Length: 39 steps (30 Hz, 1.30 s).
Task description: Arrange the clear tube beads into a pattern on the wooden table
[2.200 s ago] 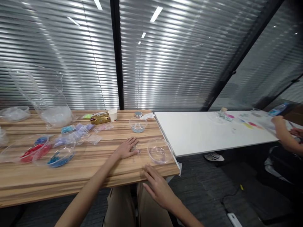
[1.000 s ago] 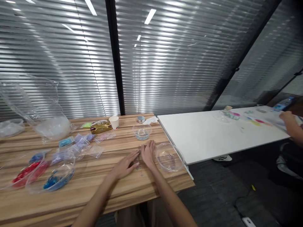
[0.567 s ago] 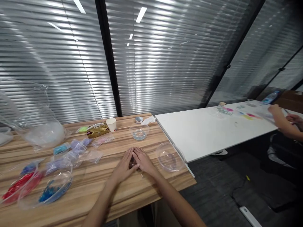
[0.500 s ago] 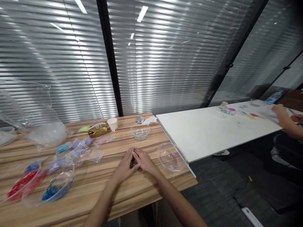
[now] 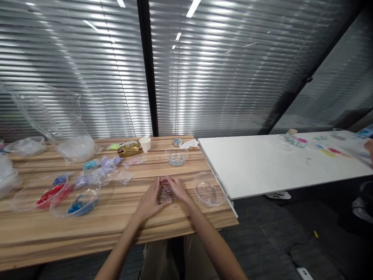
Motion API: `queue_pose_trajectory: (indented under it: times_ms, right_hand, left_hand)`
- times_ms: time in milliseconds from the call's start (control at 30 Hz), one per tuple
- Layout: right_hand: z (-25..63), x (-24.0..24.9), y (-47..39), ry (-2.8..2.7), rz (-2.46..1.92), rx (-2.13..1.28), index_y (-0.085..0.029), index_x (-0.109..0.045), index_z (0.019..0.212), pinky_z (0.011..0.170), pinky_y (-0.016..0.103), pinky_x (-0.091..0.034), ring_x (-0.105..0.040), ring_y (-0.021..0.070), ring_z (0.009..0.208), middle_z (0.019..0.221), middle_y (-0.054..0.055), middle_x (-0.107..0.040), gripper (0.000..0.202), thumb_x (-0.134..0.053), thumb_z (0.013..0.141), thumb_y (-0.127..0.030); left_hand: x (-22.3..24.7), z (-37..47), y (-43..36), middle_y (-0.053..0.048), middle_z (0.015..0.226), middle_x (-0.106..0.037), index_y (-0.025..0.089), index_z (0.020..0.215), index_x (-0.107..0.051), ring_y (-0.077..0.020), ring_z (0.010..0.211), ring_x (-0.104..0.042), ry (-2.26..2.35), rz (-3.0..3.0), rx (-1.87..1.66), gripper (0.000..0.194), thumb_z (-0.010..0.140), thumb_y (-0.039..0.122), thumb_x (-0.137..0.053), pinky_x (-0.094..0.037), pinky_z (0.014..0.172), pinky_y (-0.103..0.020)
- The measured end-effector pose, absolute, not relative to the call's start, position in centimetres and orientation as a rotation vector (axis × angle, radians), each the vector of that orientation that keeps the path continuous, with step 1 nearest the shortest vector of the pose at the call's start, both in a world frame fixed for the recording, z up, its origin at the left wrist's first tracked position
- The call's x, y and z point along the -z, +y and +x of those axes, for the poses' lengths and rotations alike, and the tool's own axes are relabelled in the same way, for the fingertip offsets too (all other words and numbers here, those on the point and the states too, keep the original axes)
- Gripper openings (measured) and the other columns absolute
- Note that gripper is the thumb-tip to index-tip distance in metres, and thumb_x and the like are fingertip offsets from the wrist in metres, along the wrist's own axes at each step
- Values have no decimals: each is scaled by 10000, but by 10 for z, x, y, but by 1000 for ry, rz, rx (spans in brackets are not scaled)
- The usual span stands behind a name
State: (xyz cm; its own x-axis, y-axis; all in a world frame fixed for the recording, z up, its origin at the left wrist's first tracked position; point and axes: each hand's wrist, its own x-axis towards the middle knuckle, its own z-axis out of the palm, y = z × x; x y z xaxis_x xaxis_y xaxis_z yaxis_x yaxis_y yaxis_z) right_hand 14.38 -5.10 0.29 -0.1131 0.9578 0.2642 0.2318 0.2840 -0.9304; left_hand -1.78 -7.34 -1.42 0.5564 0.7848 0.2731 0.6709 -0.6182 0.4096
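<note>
A clear, glossy mass [image 5: 166, 193] lies on the wood-grain table between my two hands. My left hand [image 5: 152, 200] rests along its left side, fingers stretched forward and thumb spread toward the near edge. On the right side, my right hand [image 5: 176, 188] touches the far edge of the mass, its fingertips meeting those of my left hand. Right of my hands stands a clear round bowl [image 5: 210, 190]. Beyond them is a smaller clear bowl [image 5: 176, 157] with clear contents.
At left are bowls with red slime [image 5: 52, 196] and blue slime [image 5: 77, 206], lilac packets [image 5: 107, 167], a gold packet [image 5: 130, 149] and a paper cup [image 5: 145, 144]. A white table [image 5: 247, 167] adjoins on the right; another person's hand [image 5: 369, 149] shows at the edge.
My hands have moved apart, with the thumbs separated, so more of the clear mass shows between them. The view has swung left.
</note>
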Motion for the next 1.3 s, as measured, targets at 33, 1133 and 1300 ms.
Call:
queue_pose_trajectory:
  times_ms: [33, 1133, 1300]
  right_hand:
    - [145, -6, -52, -1520, -1148, -893, -104, -688, 887, 735, 289, -505, -663, 190, 794, 862, 122, -704, 689, -173, 961, -555]
    - [209, 8, -203, -1969, -1331, -623, -131, -309, 1449, 1112, 427, -324, -214, 241, 1395, 1504, 93, -244, 532, -402, 927, -179]
    - [228, 6, -213, -1895, -1268, -782, -149, -361, 1427, 1110, 420, -327, -304, 220, 1364, 1470, 83, -332, 499, -414, 936, -218]
  left_hand:
    - [13, -16, -74, -179, 1521, -202, 166, 1497, -23, -325, 1388, -229, 1207, 2575, -599, 972, 820, 653, -522, -276, 1114, -487]
    - [3, 26, -83, -37, 1305, -568, 219, 1238, -600, -220, 1282, -449, 1004, 2718, -561, 332, 984, 304, -405, -431, 1043, -384]
    - [-5, 21, -94, -52, 1260, -604, 208, 1231, -601, -215, 1218, -520, 1127, 2694, -791, 343, 987, 328, -392, -430, 1045, -396]
